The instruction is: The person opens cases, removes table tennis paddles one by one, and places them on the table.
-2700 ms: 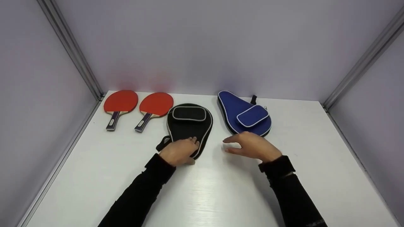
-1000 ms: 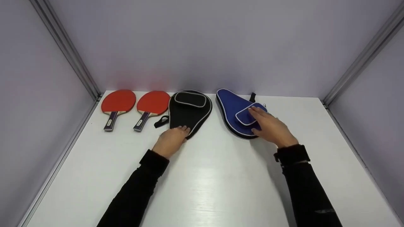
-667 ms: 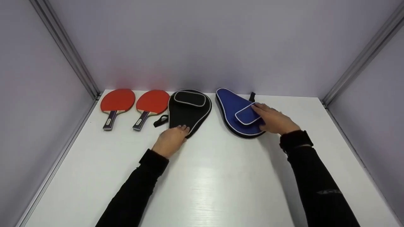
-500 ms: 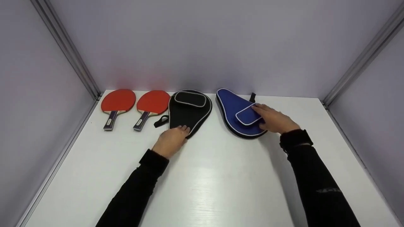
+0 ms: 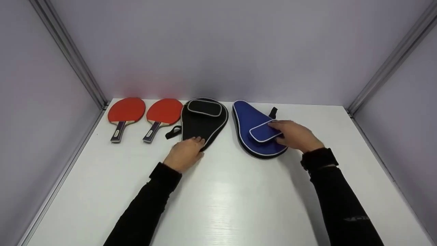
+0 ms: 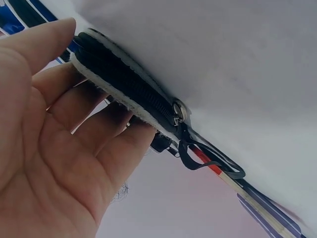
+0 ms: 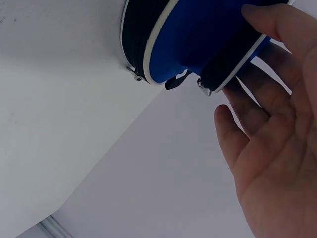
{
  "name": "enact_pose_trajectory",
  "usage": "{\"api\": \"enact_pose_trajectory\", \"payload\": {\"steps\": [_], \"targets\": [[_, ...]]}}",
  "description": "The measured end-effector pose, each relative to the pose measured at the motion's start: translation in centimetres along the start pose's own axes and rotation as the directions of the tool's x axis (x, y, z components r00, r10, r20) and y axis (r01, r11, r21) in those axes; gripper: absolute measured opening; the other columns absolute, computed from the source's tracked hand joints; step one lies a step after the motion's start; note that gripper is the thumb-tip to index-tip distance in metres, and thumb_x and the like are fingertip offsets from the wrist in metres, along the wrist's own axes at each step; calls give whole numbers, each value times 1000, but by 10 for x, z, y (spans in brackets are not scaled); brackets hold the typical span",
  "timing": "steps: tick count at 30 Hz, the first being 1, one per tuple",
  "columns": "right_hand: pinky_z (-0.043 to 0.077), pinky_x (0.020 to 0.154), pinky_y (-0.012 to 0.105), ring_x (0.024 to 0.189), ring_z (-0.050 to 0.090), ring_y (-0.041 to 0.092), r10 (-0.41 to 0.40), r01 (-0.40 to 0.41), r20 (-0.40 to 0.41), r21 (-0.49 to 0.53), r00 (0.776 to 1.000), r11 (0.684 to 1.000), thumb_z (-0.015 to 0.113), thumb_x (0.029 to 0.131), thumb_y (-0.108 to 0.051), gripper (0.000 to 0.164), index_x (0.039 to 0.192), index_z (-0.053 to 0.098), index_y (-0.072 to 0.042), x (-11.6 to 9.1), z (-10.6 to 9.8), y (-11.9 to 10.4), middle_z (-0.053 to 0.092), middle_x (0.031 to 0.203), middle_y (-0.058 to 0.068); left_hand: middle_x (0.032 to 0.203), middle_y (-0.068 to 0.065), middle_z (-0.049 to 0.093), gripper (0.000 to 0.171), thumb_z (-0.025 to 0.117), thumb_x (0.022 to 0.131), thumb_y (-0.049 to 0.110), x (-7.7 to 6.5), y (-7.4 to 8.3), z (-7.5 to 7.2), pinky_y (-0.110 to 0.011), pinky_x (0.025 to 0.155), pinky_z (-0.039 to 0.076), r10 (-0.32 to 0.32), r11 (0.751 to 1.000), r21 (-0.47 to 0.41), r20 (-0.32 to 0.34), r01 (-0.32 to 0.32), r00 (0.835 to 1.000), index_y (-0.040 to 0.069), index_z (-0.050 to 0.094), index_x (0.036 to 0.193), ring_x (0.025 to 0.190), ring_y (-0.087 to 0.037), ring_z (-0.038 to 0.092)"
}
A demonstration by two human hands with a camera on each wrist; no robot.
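Note:
In the head view a black table tennis paddle case (image 5: 201,124) with white piping lies near the back edge. My left hand (image 5: 184,153) rests its fingers on the narrow near end; in the left wrist view the fingers (image 6: 94,114) lie fairly straight along the case's zipped side (image 6: 133,84), thumb apart. To the right is a blue paddle case (image 5: 251,119), narrow end toward the back wall. My right hand (image 5: 295,135) grips its raised front pouch (image 5: 264,132) between thumb and fingers. The right wrist view shows the thumb on the blue fabric (image 7: 198,29) and fingers along the pouch's far side.
Two red table tennis paddles (image 5: 127,110) lie left of the black case, handles toward me. The nearer paddle (image 5: 165,111) almost meets that case. A black strap loop (image 5: 173,132) sticks out left. Pale walls (image 5: 218,51) enclose the white table (image 5: 218,205) behind and at both sides.
The black case was pushed toward the back wall, then stayed still. My right hand came onto the blue case's pouch; lately the blue case has shifted slightly toward me and turned a little.

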State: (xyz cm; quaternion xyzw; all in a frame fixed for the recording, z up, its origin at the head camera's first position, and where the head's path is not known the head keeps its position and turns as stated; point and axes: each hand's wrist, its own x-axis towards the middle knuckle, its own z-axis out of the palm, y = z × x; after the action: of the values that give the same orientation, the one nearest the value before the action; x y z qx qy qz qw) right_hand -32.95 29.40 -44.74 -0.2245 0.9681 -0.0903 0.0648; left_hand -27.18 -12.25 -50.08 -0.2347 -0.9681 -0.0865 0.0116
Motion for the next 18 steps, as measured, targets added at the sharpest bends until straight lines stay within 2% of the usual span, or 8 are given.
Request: {"api": "enact_pose_trajectory", "payload": {"steps": [12, 18], "targets": [[52, 134, 66, 163, 61, 47, -60, 60, -6, -25, 998, 998, 82, 105, -13, 64, 166, 66, -3, -11, 8, -19, 64, 174, 20, 155, -25, 77, 50, 80, 113, 21, -2, 6, -9, -60, 112, 69, 70, 997, -25, -66, -72, 995, -4, 72, 156, 141, -43, 78], [60, 126, 64, 152, 70, 46, -116, 114, -48, -37, 992, 993, 86, 104, -17, 61, 161, 70, -4, -19, 15, -30, 70, 167, 18, 163, -20, 73, 55, 79, 114, 21, 1, 17, -13, -56, 123, 64, 125, 990, -52, -83, -130, 989, 0, 67, 163, 151, -39, 73]]}}
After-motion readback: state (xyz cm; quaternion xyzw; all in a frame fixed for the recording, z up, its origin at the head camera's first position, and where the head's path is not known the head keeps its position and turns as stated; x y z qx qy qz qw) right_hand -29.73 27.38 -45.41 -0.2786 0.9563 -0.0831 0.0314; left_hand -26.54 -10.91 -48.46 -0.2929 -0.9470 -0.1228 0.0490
